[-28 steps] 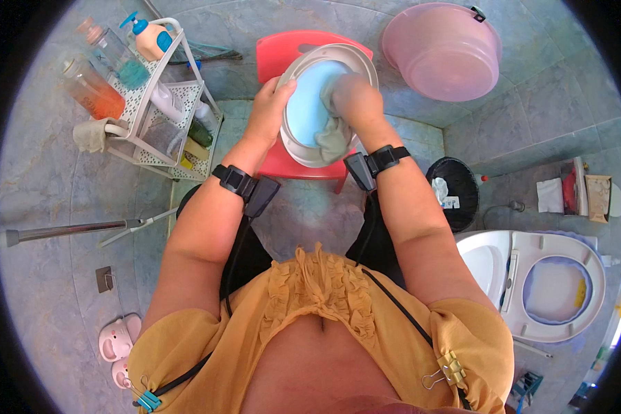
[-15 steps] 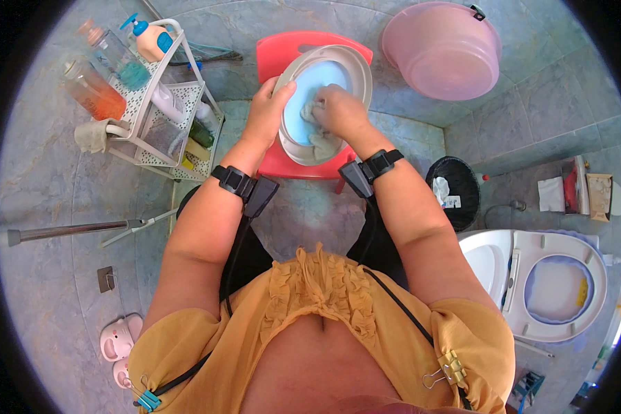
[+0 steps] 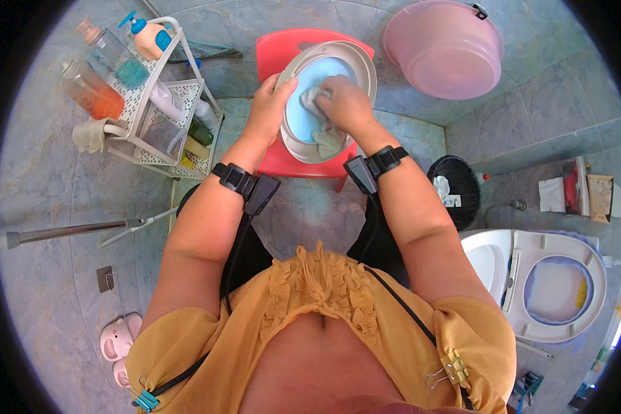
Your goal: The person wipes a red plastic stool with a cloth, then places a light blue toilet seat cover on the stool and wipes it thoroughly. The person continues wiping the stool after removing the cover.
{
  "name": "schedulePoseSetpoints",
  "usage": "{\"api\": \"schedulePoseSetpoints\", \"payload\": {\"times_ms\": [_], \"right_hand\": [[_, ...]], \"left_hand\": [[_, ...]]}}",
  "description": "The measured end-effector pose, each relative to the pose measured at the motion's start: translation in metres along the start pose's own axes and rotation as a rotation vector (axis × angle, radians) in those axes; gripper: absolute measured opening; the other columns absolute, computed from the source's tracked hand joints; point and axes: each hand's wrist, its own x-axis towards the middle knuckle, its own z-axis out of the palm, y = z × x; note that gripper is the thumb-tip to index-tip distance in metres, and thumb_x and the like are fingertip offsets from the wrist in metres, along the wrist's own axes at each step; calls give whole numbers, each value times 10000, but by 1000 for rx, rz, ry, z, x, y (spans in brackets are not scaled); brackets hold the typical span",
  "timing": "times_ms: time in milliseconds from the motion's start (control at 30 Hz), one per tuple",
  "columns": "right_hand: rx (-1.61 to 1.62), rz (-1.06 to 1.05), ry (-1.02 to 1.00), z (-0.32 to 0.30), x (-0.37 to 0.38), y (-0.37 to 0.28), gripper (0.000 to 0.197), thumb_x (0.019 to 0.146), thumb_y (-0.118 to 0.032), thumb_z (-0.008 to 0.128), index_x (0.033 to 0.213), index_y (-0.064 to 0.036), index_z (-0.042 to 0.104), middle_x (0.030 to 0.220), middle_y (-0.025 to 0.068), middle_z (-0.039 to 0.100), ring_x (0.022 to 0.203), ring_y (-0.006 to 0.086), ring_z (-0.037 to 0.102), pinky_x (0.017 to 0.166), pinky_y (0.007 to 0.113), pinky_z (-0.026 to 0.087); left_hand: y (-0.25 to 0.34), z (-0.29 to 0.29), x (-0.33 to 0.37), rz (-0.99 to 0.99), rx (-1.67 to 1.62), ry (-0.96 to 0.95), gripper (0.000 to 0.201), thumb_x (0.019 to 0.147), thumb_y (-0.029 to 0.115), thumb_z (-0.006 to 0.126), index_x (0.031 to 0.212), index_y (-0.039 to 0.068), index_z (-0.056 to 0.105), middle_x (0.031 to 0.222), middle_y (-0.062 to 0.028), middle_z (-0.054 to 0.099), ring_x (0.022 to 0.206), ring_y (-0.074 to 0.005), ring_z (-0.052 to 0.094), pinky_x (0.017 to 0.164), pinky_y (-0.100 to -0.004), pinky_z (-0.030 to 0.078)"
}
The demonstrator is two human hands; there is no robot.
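A round basin (image 3: 367, 62) with a pale grey rim and a light blue bottom is tilted over a small red plastic chair (image 3: 272, 52). My left hand (image 3: 268, 109) grips its left rim, with the thumb over the edge. Inside the basin, my right hand (image 3: 345, 105) is closed on a greyish-white cloth (image 3: 330, 140) and presses it against the blue bottom. Part of the cloth hangs loose toward the lower rim. The right fingertips are slightly blurred. Each wrist wears a black strap with a small device.
At left stands a white shelf rack (image 3: 139, 103) with several bottles and a draped rag (image 3: 90, 136). A pink tub (image 3: 448, 55) is at the far right. A black trash bin (image 3: 466, 207) and a toilet (image 3: 486, 265) are on my right. Pink slippers (image 3: 119, 338) lie lower left.
My right hand has moved slightly right and rubs the cloth at a different spot. The basin has shifted a little up and right, with my left hand still on its rim.
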Motion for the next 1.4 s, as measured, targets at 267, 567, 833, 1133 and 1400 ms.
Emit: {"api": "schedulePoseSetpoints", "payload": {"times_ms": [267,567,833,1133,1400], "right_hand": [[24,42,38,-7,0,-6,253,834,-268,738,966,-52,734,1009,171,700,922,371,683,812,452,552],[39,21,-34,-5,0,-7,243,840,-267,740,974,-64,731,981,150,698,912,363,681,807,452,549],[80,-79,-87,0,-6,-17,231,850,-252,733,977,-59,730,959,165,691,910,372,674,813,454,543],[724,129,-258,5,-5,-21,283,993,-315,644,998,-41,713,989,82,732,857,208,689,801,354,545],[1076,354,-343,11,-11,-31,363,1068,-366,551,1015,-31,681,903,-7,677,822,66,581,752,266,501]], "left_hand": [[0,1,-1,-21,-1,6,463,980,287,662,1292,-49,598,1196,-110,666,1078,-160,621,947,-311,485],[1,1,0,-5,19,8,462,983,294,658,1290,-47,602,1196,-112,668,1085,-160,619,952,-312,485],[1,1,1,1,28,23,451,987,295,652,1282,-44,609,1187,-109,670,1082,-159,618,948,-315,485],[1,2,0,26,-24,28,423,994,306,639,1242,-36,627,1160,-98,670,1058,-154,609,942,-320,477],[2,2,4,51,-100,160,425,983,307,645,1222,-45,632,1143,-100,674,1043,-164,612,936,-325,475]]}}
